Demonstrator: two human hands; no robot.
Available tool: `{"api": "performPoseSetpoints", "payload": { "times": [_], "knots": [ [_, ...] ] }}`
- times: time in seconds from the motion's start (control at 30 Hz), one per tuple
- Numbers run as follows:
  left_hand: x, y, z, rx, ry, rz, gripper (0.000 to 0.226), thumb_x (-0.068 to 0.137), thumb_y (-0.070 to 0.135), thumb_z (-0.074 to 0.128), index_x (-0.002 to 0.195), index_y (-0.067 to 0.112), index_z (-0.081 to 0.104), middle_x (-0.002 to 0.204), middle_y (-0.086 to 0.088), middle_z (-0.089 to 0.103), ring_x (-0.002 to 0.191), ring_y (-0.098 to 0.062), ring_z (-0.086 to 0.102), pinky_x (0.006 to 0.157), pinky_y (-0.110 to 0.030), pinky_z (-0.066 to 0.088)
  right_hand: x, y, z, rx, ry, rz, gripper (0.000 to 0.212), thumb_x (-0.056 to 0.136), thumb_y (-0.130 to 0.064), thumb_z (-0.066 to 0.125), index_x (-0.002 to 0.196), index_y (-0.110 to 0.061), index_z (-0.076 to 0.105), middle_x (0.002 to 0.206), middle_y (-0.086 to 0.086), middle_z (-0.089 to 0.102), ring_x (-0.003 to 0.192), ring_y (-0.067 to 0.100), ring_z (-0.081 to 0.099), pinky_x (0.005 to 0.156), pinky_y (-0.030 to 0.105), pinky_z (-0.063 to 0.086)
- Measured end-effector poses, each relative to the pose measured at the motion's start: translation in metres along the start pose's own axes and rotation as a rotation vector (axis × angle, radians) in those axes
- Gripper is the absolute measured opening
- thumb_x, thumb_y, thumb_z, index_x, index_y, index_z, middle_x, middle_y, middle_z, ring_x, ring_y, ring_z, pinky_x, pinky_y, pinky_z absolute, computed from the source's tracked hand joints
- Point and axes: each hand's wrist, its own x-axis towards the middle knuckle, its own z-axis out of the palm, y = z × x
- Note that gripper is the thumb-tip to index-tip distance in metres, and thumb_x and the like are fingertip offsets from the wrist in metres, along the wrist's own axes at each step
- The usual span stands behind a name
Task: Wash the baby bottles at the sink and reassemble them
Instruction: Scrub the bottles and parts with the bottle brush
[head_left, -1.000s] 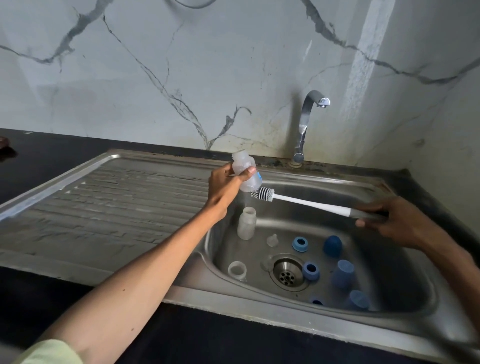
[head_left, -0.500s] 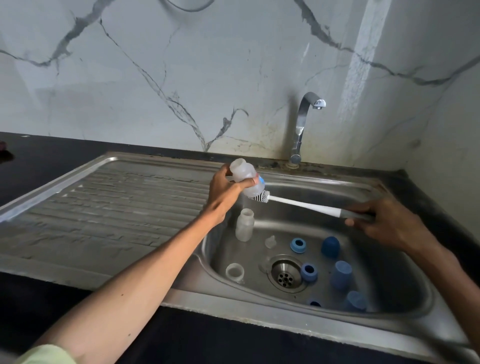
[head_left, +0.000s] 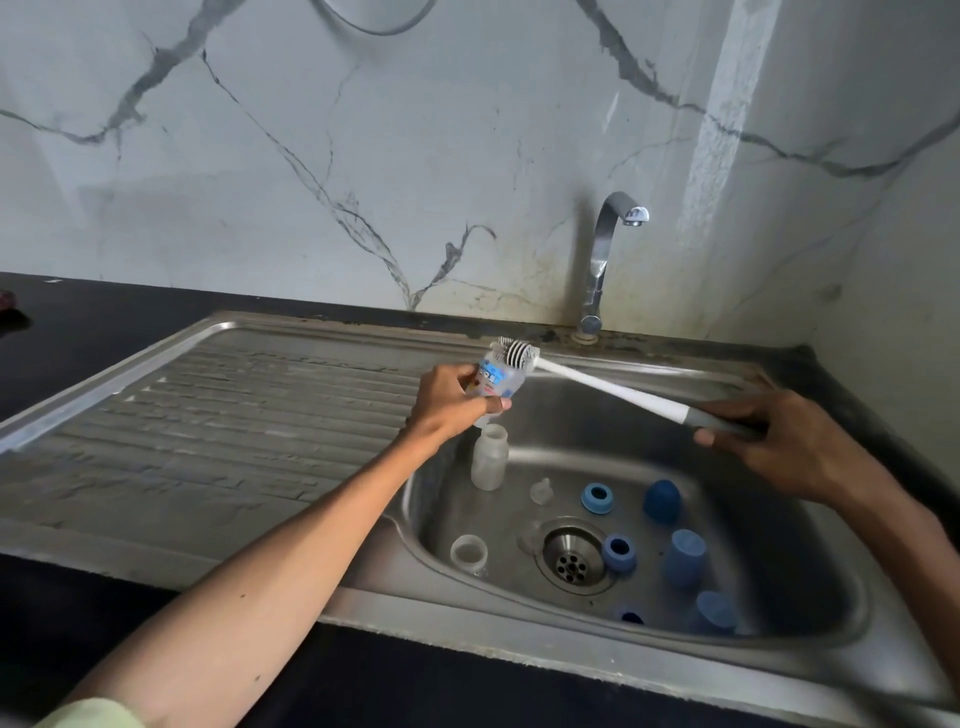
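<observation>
My left hand (head_left: 451, 399) grips a small clear baby bottle (head_left: 496, 382) with a blue print, held above the sink basin's left rim. My right hand (head_left: 779, 441) holds the grey grip of a white bottle brush (head_left: 597, 387); its bristle head (head_left: 515, 354) lies against the bottle's upper end. Down in the basin stand two more clear bottles, one upright (head_left: 489, 456) and one near the front (head_left: 468, 554). A clear teat (head_left: 541, 491), blue collar rings (head_left: 596, 498) and blue caps (head_left: 662, 500) lie around the drain (head_left: 571, 558).
The steel sink (head_left: 545, 644) has a ribbed drainboard (head_left: 218, 431) on its left and a black counter around it. A chrome tap (head_left: 605, 260) rises at the back with no water running. A marble-pattern wall stands behind and to the right.
My left hand has turned the bottle so that its printed side shows. The brush head has moved from the bottle's lower right end up to its top end.
</observation>
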Motion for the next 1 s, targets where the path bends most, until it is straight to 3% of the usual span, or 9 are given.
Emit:
{"api": "performPoseSetpoints", "payload": {
  "times": [0.07,0.17,0.37,0.63,0.8,1.0],
  "knots": [
    [0.0,0.001,0.0,-0.034,0.04,0.018,0.042,0.063,0.024,0.091,0.102,0.018,0.075,0.096,0.002,0.077,0.088,-0.014,0.072,0.082,-0.032,0.059,0.0,-0.002,0.001,0.012,0.005,-0.009,0.035,0.09,-0.028,0.067,0.124,-0.026,0.065,0.121,0.003,0.066,0.106,0.018,0.057,0.095,0.035,0.045],
    [-0.008,0.008,0.01,-0.044,-0.012,0.081,0.051,0.06,0.026,0.088,0.109,0.02,0.072,0.1,0.0,0.076,0.093,-0.016,0.073,0.087,-0.04,0.06,0.001,-0.005,0.012,0.023,0.037,-0.011,0.034,0.091,-0.031,0.063,0.125,-0.025,0.064,0.118,0.004,0.066,0.103,0.019,0.059,0.093,0.037,0.047],
    [-0.005,0.009,0.013,-0.09,0.085,0.079,0.044,0.069,0.019,0.088,0.11,0.016,0.071,0.099,0.001,0.076,0.091,-0.014,0.073,0.086,-0.039,0.06,0.001,0.002,0.0,0.048,0.052,0.003,0.036,0.089,-0.03,0.067,0.125,-0.024,0.065,0.124,0.004,0.065,0.113,0.023,0.059,0.093,0.034,0.044],
    [-0.009,0.01,0.015,-0.094,0.099,0.114,0.04,0.067,0.014,0.089,0.104,0.015,0.074,0.095,0.002,0.077,0.089,-0.012,0.073,0.084,-0.037,0.061,0.001,-0.009,0.014,0.019,0.014,-0.036,0.042,0.09,-0.032,0.065,0.131,-0.025,0.059,0.13,0.006,0.06,0.116,0.022,0.055,0.094,0.03,0.04],
    [-0.008,0.012,0.013,-0.122,0.12,0.106,0.043,0.069,0.014,0.089,0.108,0.014,0.073,0.097,0.001,0.077,0.09,-0.011,0.073,0.084,-0.035,0.061,-0.002,-0.007,0.006,0.03,0.032,-0.048,0.039,0.091,-0.028,0.065,0.129,-0.023,0.06,0.126,0.006,0.062,0.097,0.011,0.048,0.086,0.027,0.038],
    [-0.011,0.017,0.016,-0.221,0.134,0.118,0.05,0.07,0.015,0.088,0.116,0.017,0.069,0.101,0.001,0.076,0.094,-0.012,0.073,0.086,-0.037,0.061,0.0,-0.005,0.006,0.096,0.039,-0.01,0.039,0.091,-0.034,0.063,0.128,-0.025,0.061,0.126,0.004,0.063,0.102,0.013,0.052,0.09,0.034,0.043]
  ]
}}
